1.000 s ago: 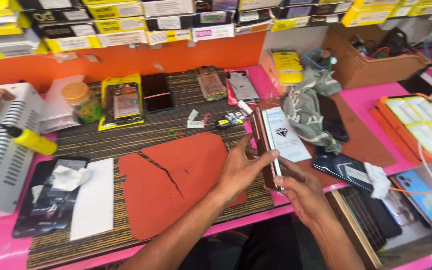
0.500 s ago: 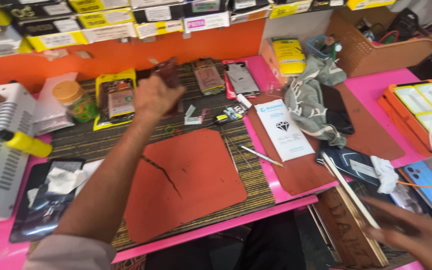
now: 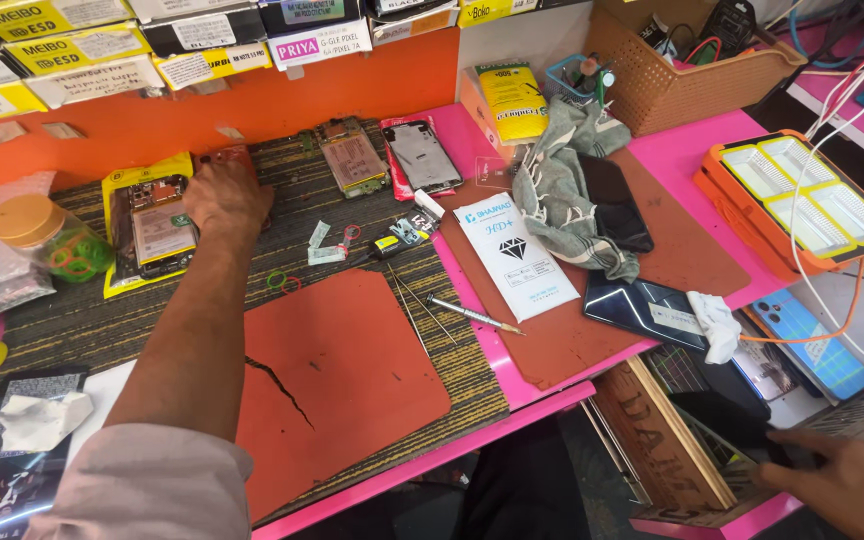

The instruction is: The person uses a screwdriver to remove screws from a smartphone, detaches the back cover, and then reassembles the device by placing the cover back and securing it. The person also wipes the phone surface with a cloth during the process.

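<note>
1. Left hand (image 3: 224,197) is stretched to the back of the bench, fingers curled down over a small reddish phone part (image 3: 234,157) by the orange wall; it looks closed on it, but the hand hides the contact.
2. Right hand (image 3: 842,482) is low at the bench's right edge, fingers on a dark flat phone-like piece (image 3: 727,425) over the open drawer; cannot tell whether it grips or only rests.
3. Just left of the left hand: opened phone in a yellow packet (image 3: 147,225).
4. Cracked red mat (image 3: 337,375) in front holds nothing; tweezers (image 3: 472,315) lie untouched at its right.
5. Judgement: work looks at a fetch-parts stage, nothing on the mat yet, assembly left.
6. White sleeve packet (image 3: 514,255) and grey cloth (image 3: 567,190) lie further right.
</note>
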